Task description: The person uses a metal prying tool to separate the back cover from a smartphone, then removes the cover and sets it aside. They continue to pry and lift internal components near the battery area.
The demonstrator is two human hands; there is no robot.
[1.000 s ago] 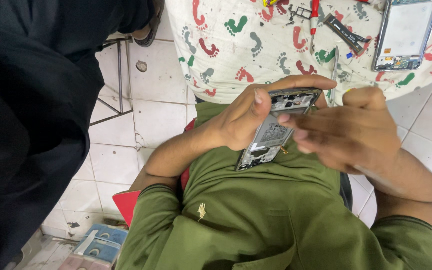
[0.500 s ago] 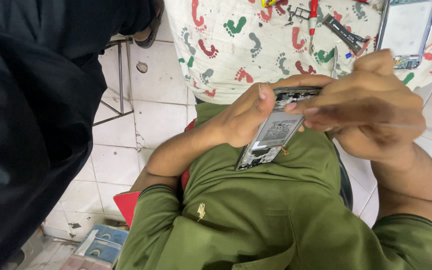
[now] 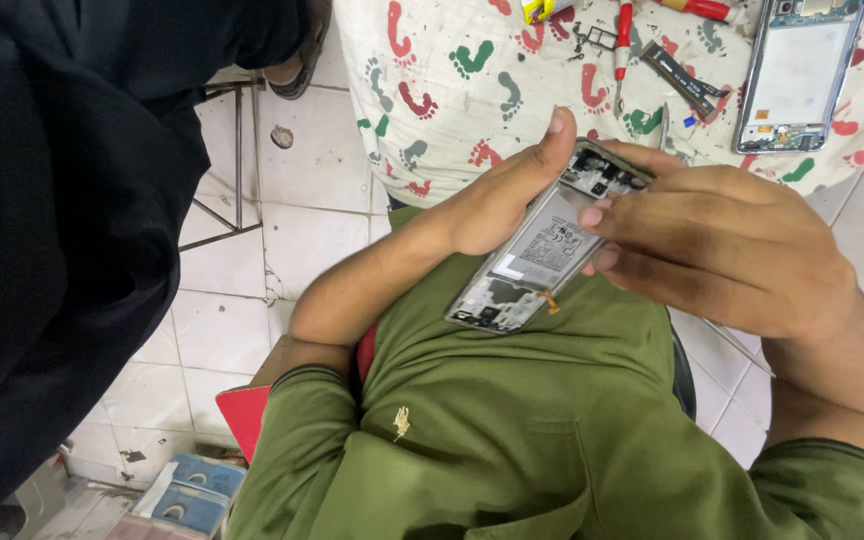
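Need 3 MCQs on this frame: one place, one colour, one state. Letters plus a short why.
1. Where does the second phone frame lie?
A. on the footprint-patterned cloth
B. on the floor tiles
C. on the person's lap

2. What colour is the person's shirt?
A. white
B. olive green
C. red

3. What state is the opened phone in?
A. back cover on
B. sealed in a box
C. back off, internals exposed

Answers: A, it rests on the cloth at top right; B, the shirt is olive green; C, the left hand grips it while the right hand touches bare components.
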